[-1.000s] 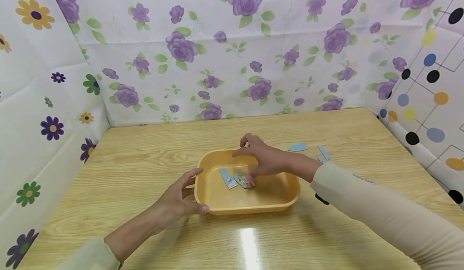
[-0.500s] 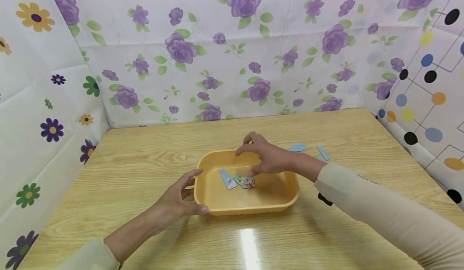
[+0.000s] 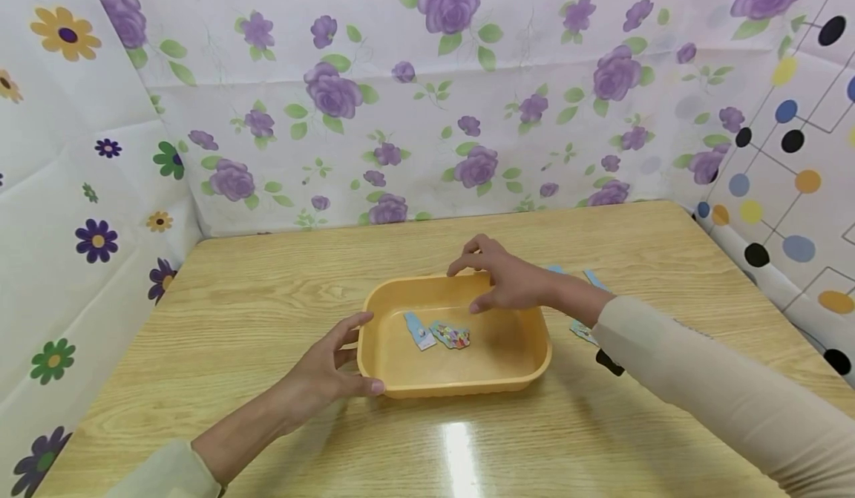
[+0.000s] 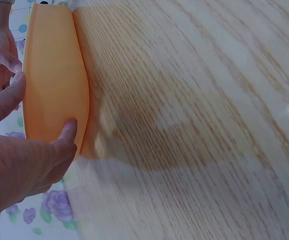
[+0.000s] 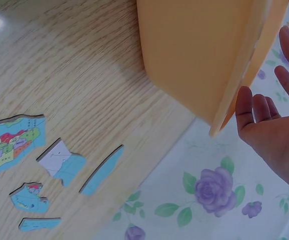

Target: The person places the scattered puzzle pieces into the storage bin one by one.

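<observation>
A yellow plastic tub [image 3: 461,390] sits on the wooden table. My left hand [image 3: 327,368] grips its left end, thumb at the front corner and fingertips along the side rim. Inside the tub lie two flat map puzzle pieces: a pale blue and white one [image 3: 419,332] and a multicoloured one [image 3: 451,335]. Over the tub's back rim hovers my right hand [image 3: 513,279], fingers loosely bent and nothing between them. The right wrist view shows it beside the tub's wall [image 5: 194,55], fingertips at the rim.
Several more map puzzle pieces lie on the table right of the tub, among them a large coloured one [image 5: 14,142], a white and blue one [image 5: 62,162] and a thin blue strip [image 5: 102,170]. Flowered cloth [image 3: 267,97] hangs behind the table.
My right hand has let go of the multicoloured puzzle piece, which now lies in the tub, and has drawn up and right toward the back rim. My left hand stays put.
</observation>
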`<action>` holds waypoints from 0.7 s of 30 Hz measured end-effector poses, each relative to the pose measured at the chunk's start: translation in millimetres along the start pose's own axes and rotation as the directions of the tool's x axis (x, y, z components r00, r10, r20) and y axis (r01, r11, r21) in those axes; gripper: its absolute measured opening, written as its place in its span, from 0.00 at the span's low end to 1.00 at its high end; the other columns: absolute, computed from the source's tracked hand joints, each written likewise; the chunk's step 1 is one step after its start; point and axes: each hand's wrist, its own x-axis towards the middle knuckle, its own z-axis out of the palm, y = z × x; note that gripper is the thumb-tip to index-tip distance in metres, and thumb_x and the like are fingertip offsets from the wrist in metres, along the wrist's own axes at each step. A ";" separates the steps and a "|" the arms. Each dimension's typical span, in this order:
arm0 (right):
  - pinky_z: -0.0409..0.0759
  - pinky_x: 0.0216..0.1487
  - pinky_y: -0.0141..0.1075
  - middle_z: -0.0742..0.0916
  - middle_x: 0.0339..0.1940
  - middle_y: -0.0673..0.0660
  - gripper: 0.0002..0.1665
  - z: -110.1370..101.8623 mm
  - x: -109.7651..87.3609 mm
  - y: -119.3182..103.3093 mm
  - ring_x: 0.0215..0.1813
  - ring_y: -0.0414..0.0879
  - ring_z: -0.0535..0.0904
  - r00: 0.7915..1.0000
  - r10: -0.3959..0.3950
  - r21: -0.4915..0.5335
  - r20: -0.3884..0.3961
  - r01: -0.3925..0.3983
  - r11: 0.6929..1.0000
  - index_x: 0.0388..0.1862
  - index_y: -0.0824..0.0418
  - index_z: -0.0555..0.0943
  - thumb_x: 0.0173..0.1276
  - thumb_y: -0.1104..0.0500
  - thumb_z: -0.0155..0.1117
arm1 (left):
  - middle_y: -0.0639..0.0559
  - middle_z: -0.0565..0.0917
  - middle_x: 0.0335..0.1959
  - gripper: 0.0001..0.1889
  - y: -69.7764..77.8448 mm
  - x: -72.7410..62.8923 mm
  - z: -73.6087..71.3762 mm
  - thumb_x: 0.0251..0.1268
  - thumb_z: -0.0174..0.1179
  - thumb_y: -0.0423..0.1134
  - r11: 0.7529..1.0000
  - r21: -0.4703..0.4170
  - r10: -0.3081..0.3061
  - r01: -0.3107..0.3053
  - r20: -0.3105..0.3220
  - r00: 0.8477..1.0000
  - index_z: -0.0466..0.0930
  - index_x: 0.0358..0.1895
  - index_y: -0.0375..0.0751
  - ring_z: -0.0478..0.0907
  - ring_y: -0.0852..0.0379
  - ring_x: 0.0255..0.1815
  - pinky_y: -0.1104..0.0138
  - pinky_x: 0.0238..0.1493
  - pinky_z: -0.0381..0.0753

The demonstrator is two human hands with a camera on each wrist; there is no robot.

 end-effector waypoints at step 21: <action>0.72 0.43 0.43 0.64 0.58 0.59 0.30 -18.9 -13.8 19.6 0.54 0.57 0.60 0.998 0.026 0.090 -0.049 -0.022 0.996 0.61 0.54 0.75 0.59 0.63 0.72 | 0.37 0.55 0.72 0.54 -0.7 1.3 0.7 0.46 0.76 0.36 1.000 -0.004 -0.005 0.005 -0.017 1.000 0.50 0.75 0.51 0.59 0.34 0.70 0.53 0.56 0.79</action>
